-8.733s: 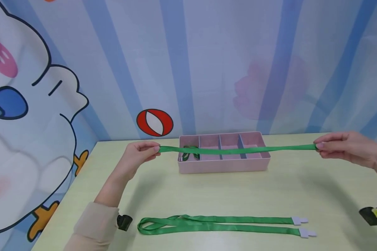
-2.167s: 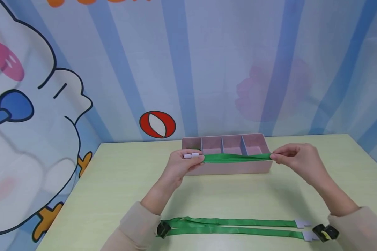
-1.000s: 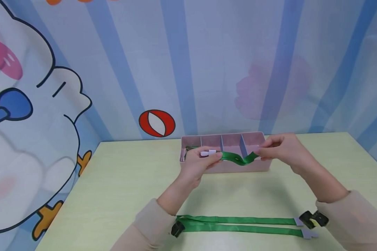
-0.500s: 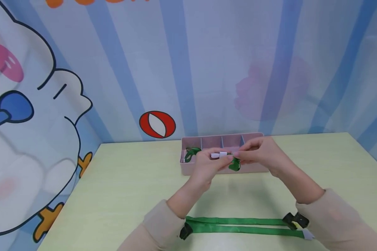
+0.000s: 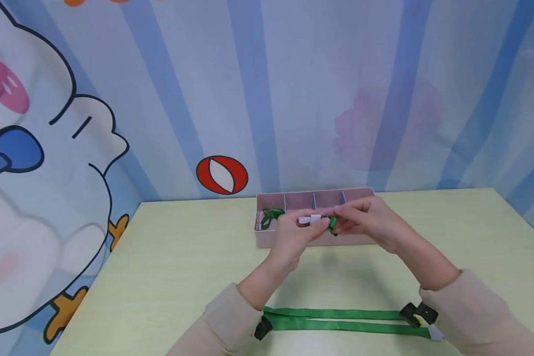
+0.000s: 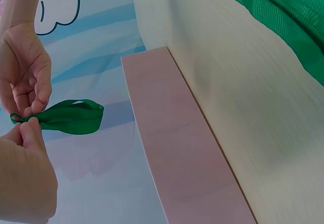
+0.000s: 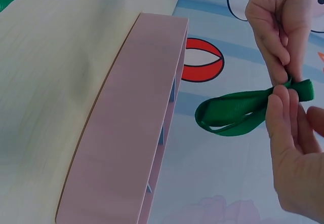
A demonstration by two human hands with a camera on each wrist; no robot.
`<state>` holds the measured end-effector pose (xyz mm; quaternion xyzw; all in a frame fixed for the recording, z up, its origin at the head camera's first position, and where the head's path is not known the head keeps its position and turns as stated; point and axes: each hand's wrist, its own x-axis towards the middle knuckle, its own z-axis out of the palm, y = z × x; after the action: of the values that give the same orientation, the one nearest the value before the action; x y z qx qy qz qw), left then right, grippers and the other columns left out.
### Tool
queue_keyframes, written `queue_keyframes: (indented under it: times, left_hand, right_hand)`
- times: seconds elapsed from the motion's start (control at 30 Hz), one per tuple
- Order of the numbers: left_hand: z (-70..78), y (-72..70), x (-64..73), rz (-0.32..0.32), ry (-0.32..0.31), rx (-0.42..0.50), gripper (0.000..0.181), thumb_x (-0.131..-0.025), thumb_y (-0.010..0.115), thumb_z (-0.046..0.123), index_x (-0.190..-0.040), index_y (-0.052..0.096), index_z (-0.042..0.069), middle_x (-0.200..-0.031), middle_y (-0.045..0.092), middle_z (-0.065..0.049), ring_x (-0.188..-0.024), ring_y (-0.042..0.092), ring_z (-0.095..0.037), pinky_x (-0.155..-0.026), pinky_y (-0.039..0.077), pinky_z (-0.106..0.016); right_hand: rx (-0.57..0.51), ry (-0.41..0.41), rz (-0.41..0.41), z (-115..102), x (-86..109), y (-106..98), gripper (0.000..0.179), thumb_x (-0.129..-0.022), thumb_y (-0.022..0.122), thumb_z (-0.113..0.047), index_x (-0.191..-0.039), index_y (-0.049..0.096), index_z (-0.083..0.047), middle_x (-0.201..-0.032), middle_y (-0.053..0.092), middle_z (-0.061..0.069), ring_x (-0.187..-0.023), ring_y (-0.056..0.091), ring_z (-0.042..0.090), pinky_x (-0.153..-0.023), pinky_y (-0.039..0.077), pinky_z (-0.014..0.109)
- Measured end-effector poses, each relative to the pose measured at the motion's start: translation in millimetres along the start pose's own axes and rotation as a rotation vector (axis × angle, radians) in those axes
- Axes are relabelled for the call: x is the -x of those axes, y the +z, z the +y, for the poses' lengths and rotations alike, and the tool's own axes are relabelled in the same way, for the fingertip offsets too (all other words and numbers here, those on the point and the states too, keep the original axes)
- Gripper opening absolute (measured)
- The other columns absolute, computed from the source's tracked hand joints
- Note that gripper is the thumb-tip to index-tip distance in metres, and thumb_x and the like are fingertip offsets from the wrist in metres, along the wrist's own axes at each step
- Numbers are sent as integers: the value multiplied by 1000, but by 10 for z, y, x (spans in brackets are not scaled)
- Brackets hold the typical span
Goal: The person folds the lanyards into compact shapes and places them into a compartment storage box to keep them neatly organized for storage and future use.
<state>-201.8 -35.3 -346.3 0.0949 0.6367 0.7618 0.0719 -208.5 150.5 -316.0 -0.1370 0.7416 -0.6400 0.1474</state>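
In the head view my left hand [image 5: 289, 240] pinches a folded green lanyard [image 5: 333, 225], its white clip [image 5: 310, 219] lying across the fingers. My right hand [image 5: 369, 220] meets it from the right, thumb and fingers pinching the band. Both hands are raised in front of the pink divided box [image 5: 316, 239]. Seen from the right wrist, the green lanyard [image 7: 235, 113] forms a flattened loop, with a short turn of band around its middle at the fingertips. The left wrist view shows the same loop [image 6: 76, 117] sticking out past the pinching fingers.
Another green lanyard [image 5: 267, 217] lies bundled in the box's leftmost compartment. A longer lanyard [image 5: 338, 325] is laid out along the front of the table [image 5: 196, 257], partly covered by the sleeves and wrist cameras. A printed cloth backdrop [image 5: 302, 99] rises behind the box.
The lanyard, earlier stretched wide between both hands, is now folded into a small bundle. My hands have come together, and in the last half second the hanging green part has become smaller.
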Motion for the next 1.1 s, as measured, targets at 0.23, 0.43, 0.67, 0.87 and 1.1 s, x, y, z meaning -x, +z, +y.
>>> queue_keyframes:
  times: [0.23, 0.43, 0.67, 0.87, 1.1]
  left_hand:
    - [10, -39, -9, -29, 9, 15, 26, -87, 65, 9, -107, 65, -7, -97, 64, -12, -85, 64, -15, -80, 54, -32]
    - [64, -15, -17, -6, -13, 42, 28, -86, 68, 15, -104, 66, -6, -95, 65, -11, -84, 65, -16, -82, 53, -34]
    - [106, 29, -42, 70, -111, 56, 19, -80, 74, 8, -96, 70, 0, -92, 67, -10, -83, 67, -19, -80, 54, -33]
    - [150, -15, -55, 78, -150, 68, 19, -81, 72, 5, -97, 69, -3, -94, 66, -12, -79, 68, -18, -77, 55, -31]
    - [196, -34, -46, 54, -168, 160, 20, -83, 69, 2, -100, 66, -7, -91, 65, -11, -74, 67, -15, -78, 54, -30]
  right_hand:
    - [-7, -60, -55, 30, -16, -25, 33, -89, 63, -10, -117, 60, 9, -97, 69, 1, -90, 66, 19, -82, 53, 31]
    - [50, -54, 77, -11, -52, 40, 30, -85, 69, -15, -105, 67, 7, -86, 69, 2, -78, 66, 20, -77, 55, 34]
    - [93, -45, 90, 1, -37, 7, 33, -87, 67, -19, -107, 66, 7, -87, 68, 2, -79, 66, 17, -75, 55, 32]
    - [152, -135, 119, 176, 6, -173, 29, -89, 64, -20, -109, 65, 2, -93, 64, -1, -81, 61, 18, -71, 55, 31]
    - [223, -206, -42, 411, 25, -259, 51, -85, 68, -10, -131, 48, -2, -121, 50, 12, -106, 55, 22, -79, 53, 31]
